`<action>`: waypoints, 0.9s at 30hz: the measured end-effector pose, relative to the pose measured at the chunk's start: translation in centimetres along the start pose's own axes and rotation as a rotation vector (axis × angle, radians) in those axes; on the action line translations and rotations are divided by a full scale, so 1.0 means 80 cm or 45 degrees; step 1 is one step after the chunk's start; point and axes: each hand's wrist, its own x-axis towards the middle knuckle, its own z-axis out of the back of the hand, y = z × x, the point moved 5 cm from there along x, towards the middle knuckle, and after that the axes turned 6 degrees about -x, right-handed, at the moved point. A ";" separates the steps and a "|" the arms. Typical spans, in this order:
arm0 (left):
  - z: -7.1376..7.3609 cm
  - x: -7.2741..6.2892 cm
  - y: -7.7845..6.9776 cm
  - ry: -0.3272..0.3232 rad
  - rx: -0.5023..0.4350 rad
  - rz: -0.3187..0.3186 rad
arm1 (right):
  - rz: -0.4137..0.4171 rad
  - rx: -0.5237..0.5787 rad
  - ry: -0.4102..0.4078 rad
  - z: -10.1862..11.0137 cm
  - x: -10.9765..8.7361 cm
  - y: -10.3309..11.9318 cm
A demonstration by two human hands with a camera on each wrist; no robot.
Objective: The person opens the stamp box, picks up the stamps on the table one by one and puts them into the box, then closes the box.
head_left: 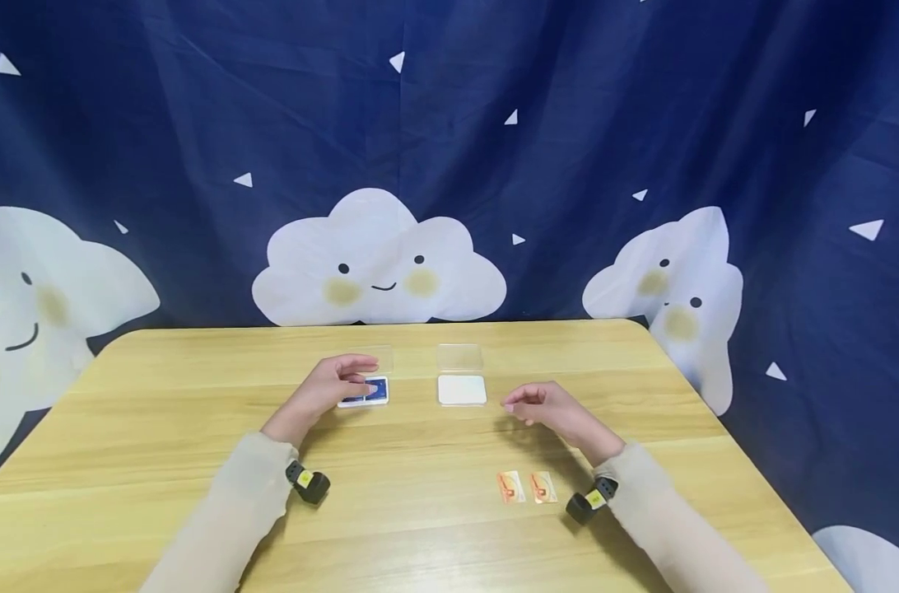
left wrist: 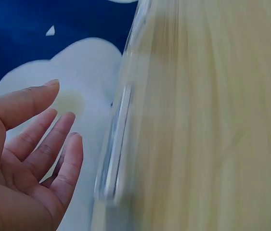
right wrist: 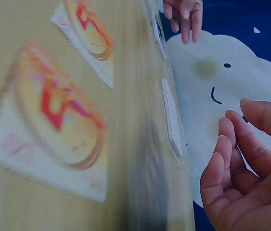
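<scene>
My left hand [head_left: 329,387] is over a flat clear case [head_left: 384,401] that holds dark blue stamps [head_left: 376,387]. Its fingers are spread and relaxed, and the left wrist view shows the hand [left wrist: 36,159] apart from the case [left wrist: 113,149], with nothing in it. To the right lies a second case with a white inside [head_left: 462,390], its clear lid [head_left: 460,357] folded back. Just right of that case hovers my right hand [head_left: 556,409], fingers loosely bent and holding nothing. Two orange and white stamps, a left one [head_left: 510,487] and a right one [head_left: 543,487], lie nearer me.
All of this rests on a light wooden table [head_left: 390,527] with rounded far corners. Behind its far edge hangs a dark blue curtain [head_left: 449,148] with smiling clouds. The left case's clear lid [head_left: 384,357] lies open toward that edge.
</scene>
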 end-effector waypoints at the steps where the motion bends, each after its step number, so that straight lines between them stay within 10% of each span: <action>1: -0.005 0.001 -0.003 0.005 0.000 -0.007 | 0.002 0.001 0.001 0.001 -0.003 0.000; 15: -0.078 0.017 -0.026 0.043 -0.072 -0.030 | -0.057 -0.044 0.045 0.002 -0.039 -0.015; 27: -0.113 0.031 -0.010 -0.041 -0.103 0.032 | 0.036 0.035 0.198 0.003 -0.067 -0.034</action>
